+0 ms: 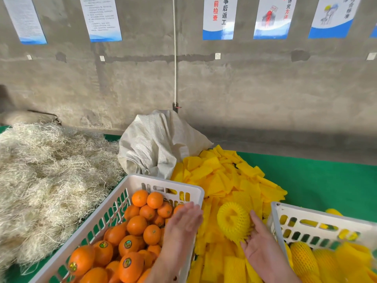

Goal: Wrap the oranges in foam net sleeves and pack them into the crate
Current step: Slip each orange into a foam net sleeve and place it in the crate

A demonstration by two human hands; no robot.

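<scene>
Head view?
— Green bench [326,180] against a grey concrete wall [244,88] hung with posters.
— And the hands?
— Left hand [183,223] flat, fingers straight, over the crate [163,180] of oranges [136,225]. Right hand [259,242], fingers relaxed, cradles a sleeved orange [233,219] above loose sleeves [224,176].

Bare oranges [136,225] fill the left white crate [130,181]. Flat yellow foam net sleeves [224,180] lie heaped between crates. One wrapped orange [233,220] rests beside the right crate [306,215], which holds seemingly wrapped, blurred fruit.
</scene>
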